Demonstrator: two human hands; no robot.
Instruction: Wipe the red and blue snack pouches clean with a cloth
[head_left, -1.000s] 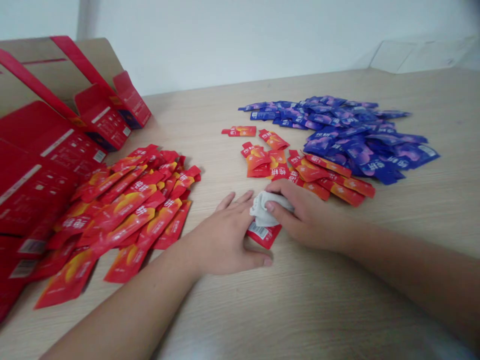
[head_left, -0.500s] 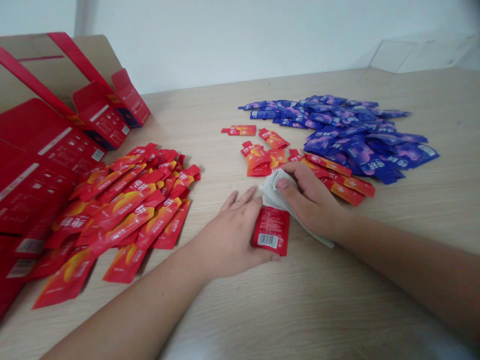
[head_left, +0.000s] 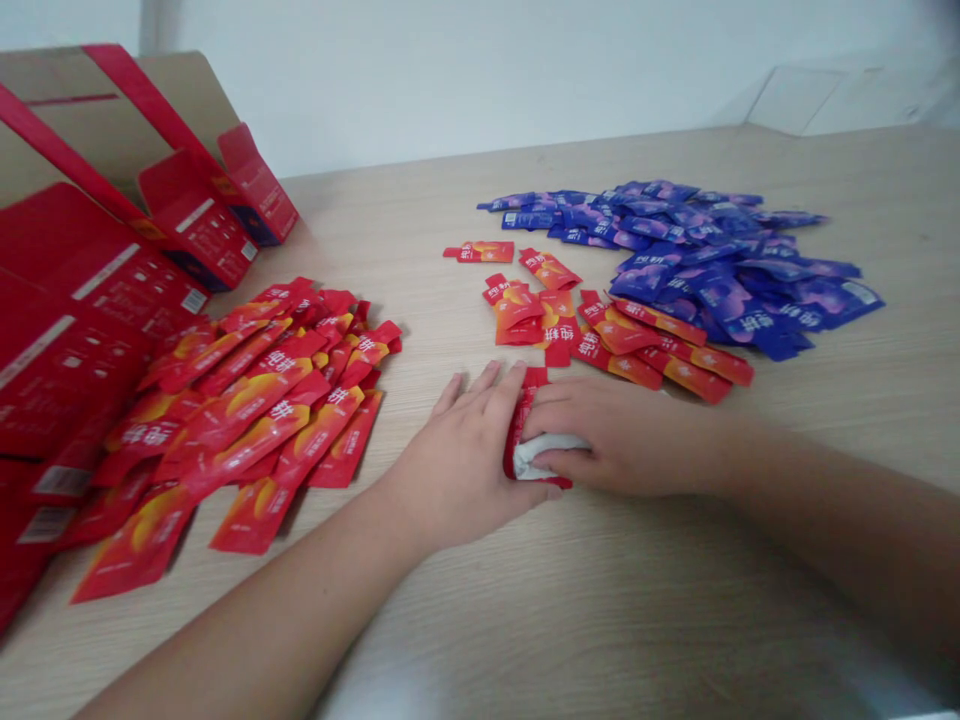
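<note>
A small red pouch (head_left: pixel 522 425) lies on the table between my hands, mostly hidden beneath them. My left hand (head_left: pixel 466 458) rests flat at the pouch's left side, its fingers stretched out and its thumb along the lower edge. In my right hand (head_left: pixel 626 430) a white cloth (head_left: pixel 551 452) is bunched and pressed onto the pouch. Just beyond my hands several red-orange pouches (head_left: pixel 622 330) lie loosely grouped.
A heap of red-orange pouches (head_left: pixel 262 400) lies to the left, beside open red cartons (head_left: pixel 97 290). Blue-purple pouches (head_left: pixel 720 250) are piled at the back right, in front of the white wall (head_left: pixel 480 80).
My right hand and the cloth have moved down over the pouch, covering its barcode end and leaving its top end showing. My left hand stays nearly in place.
</note>
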